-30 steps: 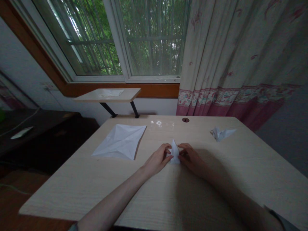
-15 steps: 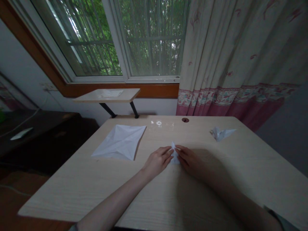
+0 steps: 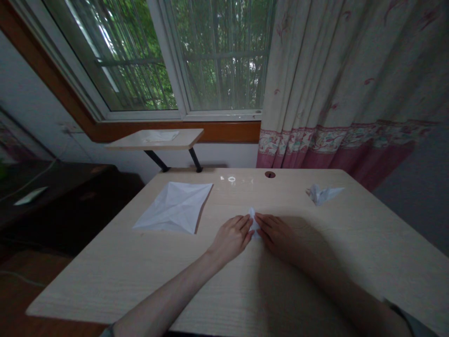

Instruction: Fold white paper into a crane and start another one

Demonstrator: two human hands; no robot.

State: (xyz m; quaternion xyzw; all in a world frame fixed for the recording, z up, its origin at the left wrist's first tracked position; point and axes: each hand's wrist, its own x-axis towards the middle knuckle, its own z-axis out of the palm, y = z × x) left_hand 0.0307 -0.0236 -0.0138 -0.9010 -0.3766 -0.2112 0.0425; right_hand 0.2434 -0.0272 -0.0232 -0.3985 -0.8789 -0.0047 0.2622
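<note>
Between my hands a small folded piece of white paper point(image 3: 254, 223) lies on the pale wood-grain desk point(image 3: 105, 281), its narrow tip pointing away from me. My left hand point(image 3: 232, 238) presses its fingertips against the paper's left side, and my right hand point(image 3: 275, 236) holds its right side. Much of the paper is hidden by my fingers. To the left lies a creased, unfolded white paper square point(image 3: 173, 208). A finished-looking white paper bird shape point(image 3: 321, 194) sits near the desk's far right corner.
A round cable hole point(image 3: 270, 174) is set near the desk's far edge. Behind it, a narrow shelf board point(image 3: 154, 136) stands on black brackets beneath the window. A dark cabinet point(image 3: 59, 196) stands left, and a patterned curtain point(image 3: 333, 79) hangs right.
The folded paper has gone from standing tall between my hands to lying lower on the desk. Both hands have dropped and flattened around it, and the view has shifted slightly.
</note>
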